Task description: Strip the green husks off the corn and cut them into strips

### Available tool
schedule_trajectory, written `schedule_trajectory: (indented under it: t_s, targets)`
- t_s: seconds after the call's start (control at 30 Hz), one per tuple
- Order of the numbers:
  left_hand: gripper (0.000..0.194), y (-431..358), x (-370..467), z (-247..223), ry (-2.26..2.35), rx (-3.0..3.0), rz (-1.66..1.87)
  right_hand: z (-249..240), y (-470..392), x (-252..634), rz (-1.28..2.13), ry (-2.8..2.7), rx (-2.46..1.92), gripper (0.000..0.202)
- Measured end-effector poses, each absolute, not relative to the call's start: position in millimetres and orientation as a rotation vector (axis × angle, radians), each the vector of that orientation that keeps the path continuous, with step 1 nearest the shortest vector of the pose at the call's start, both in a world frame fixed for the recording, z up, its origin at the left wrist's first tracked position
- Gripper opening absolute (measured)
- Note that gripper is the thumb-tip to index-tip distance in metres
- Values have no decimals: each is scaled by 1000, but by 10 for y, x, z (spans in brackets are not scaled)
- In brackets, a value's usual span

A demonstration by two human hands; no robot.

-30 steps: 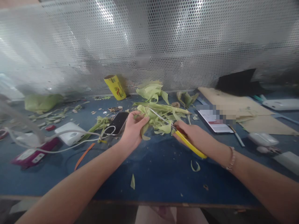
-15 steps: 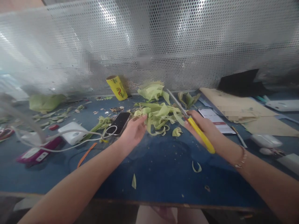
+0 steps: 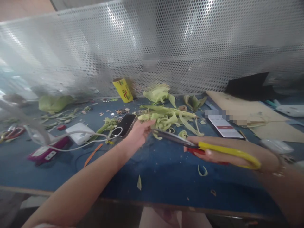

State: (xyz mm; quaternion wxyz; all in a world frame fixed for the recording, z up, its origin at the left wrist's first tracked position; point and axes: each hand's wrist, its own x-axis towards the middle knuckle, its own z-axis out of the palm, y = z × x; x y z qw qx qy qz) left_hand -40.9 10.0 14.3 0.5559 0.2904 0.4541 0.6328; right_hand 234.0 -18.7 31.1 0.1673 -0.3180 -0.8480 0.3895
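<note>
My left hand pinches the near left edge of a heap of pale green leafy strips in the middle of the table. My right hand grips a pair of scissors with yellow and red handles. Their blades point left, the tips close to my left fingertips and just in front of the heap. A longer stalk crosses the heap toward the right. Behind it lies a crumpled pale green leaf. A small curled leaf piece rests behind the blades.
Left of the heap lie a dark phone, a white cable, a white box-shaped device and a purple power strip. A yellow tube leans by the perforated metal panel. Another phone and brown card lie right.
My right hand has swung the scissors down and leftward, from pointing up and away to lying nearly level beside my left hand. The left hand stays at the heap.
</note>
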Motion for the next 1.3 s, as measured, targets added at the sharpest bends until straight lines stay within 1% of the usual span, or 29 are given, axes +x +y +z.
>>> schedule_trajectory:
  t_s: [0.1, 0.2, 0.33, 0.53, 0.87, 1.03, 1.2, 1.3]
  targets:
    - [30, 83, -400, 130, 1082, 722, 1475, 369, -201, 2227, 985, -2644, -999, 56]
    - [35, 75, -388, 122, 1080, 760, 1480, 421, -223, 2091, 902, -2740, -1000, 57]
    - [40, 62, -359, 137, 1093, 826, 1459, 426, -248, 2005, 816, -2829, -1038, 51]
    - [41, 44, -352, 146, 1128, 932, 1506, 379, -216, 2038, 698, -2820, -1109, 44]
    - [40, 22, -344, 155, 1088, 1000, 1519, 310, -169, 2047, 588, -2775, -1091, 43]
    - [38, 43, -374, 143, 1233, 1000, 1561, 196, -117, 2066, 544, -2707, -1089, 41]
    - [45, 48, -379, 136, 1274, 971, 1607, 117, -94, 2076, 520, -2613, -1123, 38]
    - [46, 48, -370, 134, 1258, 964, 1597, 118, -96, 2095, 559, -2613, -1095, 38]
